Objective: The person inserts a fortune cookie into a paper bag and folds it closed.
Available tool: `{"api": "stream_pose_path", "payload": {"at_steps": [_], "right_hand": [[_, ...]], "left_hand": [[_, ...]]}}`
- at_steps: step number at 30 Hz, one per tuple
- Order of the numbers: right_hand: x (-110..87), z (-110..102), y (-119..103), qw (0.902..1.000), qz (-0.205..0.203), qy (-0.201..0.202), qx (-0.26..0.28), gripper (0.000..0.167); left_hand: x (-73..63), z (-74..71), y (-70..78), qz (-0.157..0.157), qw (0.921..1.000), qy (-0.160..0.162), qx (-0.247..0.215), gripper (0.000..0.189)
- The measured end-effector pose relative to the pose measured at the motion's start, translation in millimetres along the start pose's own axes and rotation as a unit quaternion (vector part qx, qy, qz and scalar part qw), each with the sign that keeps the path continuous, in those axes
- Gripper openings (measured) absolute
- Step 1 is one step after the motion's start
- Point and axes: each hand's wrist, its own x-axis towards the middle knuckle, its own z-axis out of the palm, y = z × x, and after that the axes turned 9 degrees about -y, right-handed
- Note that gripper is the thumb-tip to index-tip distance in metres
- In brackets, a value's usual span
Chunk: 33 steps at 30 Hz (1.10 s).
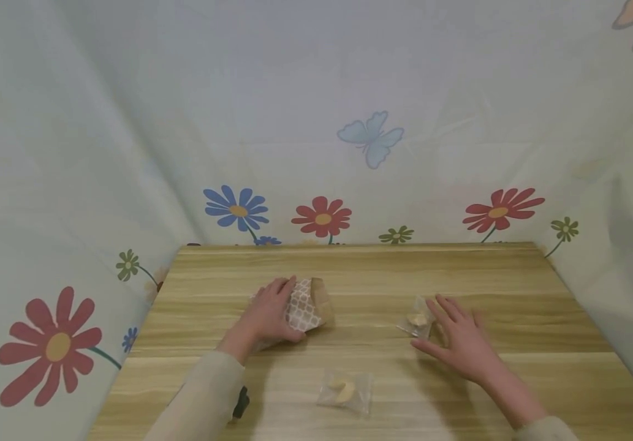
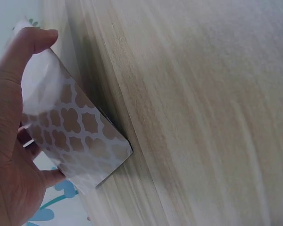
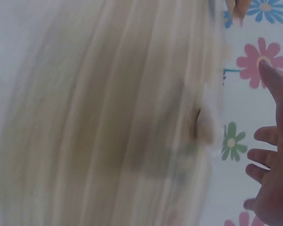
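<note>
My left hand (image 1: 269, 312) grips a tan paper bag (image 1: 302, 309) with a white lattice pattern, left of the table's middle. The bag lies on its side, its mouth facing right. In the left wrist view the thumb and fingers curl round the patterned bag (image 2: 80, 127). To the right, my right hand (image 1: 462, 343) is spread, fingertips right beside a small clear packet (image 1: 416, 320) with a pale, curved cookie inside. The right wrist view shows that packet (image 3: 206, 125) blurred, apart from the fingers. Nearer the front lies another clear packet (image 1: 345, 392) holding a curved, fortune-cookie-like piece.
A small dark object (image 1: 241, 403) sits by my left sleeve, partly hidden by it. The wood-grain table (image 1: 382, 275) ends at the back against a white cloth (image 1: 294, 153) printed with flowers and butterflies, which also hangs along both sides.
</note>
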Motion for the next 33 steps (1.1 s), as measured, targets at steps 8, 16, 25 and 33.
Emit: {"api": "stream_pose_path", "payload": {"at_steps": [8, 16, 25, 33], "right_hand": [[11.4, 7, -29, 0.9967, -0.036, -0.018, 0.070, 0.079], [22.5, 23, -60, 0.9730, -0.067, -0.120, 0.185, 0.071], [32.0, 42, -81, 0.9460, -0.142, -0.174, 0.234, 0.061], [29.8, 54, -88, 0.9322, -0.149, -0.201, 0.262, 0.048]], "left_hand": [[-0.4, 8.1, 1.3, 0.022, 0.9997, 0.001, 0.011, 0.134], [-2.2, 10.8, 5.6, 0.033, 0.9993, 0.016, 0.003, 0.131], [-3.8, 8.7, 8.8, 0.045, 0.9986, 0.024, 0.011, 0.129], [-3.4, 8.2, 11.7, 0.058, 0.9976, 0.031, 0.020, 0.128]]}}
